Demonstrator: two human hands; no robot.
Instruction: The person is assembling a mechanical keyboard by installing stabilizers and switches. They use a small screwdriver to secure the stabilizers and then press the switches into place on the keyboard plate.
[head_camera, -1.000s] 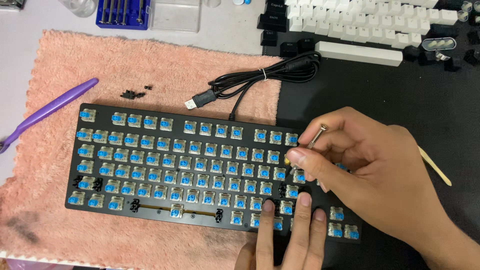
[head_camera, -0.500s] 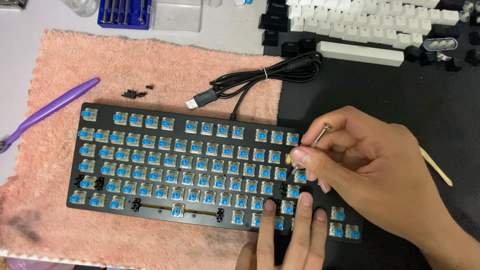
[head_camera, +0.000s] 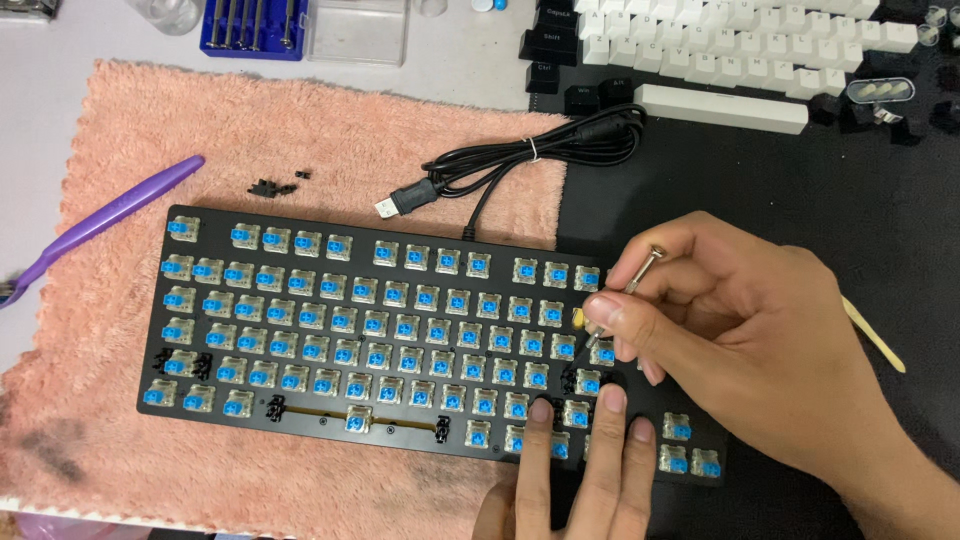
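We see a matt black plastic keyboard (head_camera: 300, 330) with glossy clear-and-blue plastic switches, lying on a fluffy pink cloth towel (head_camera: 250, 140). Our right hand (head_camera: 740, 330) pinches a thin shiny metal screwdriver (head_camera: 640, 272). A smooth purple plastic brush (head_camera: 100, 215) lies nearby.

Screwdriver (head_camera: 640, 272) in right hand (head_camera: 760, 340) over keyboard (head_camera: 300, 330)

We count two hands: our right hand (head_camera: 760, 350) and our left hand (head_camera: 580, 465). Under them lies one keyboard (head_camera: 370, 340); beyond them, one coiled cable (head_camera: 530, 160); far to their left, one purple brush (head_camera: 100, 220).
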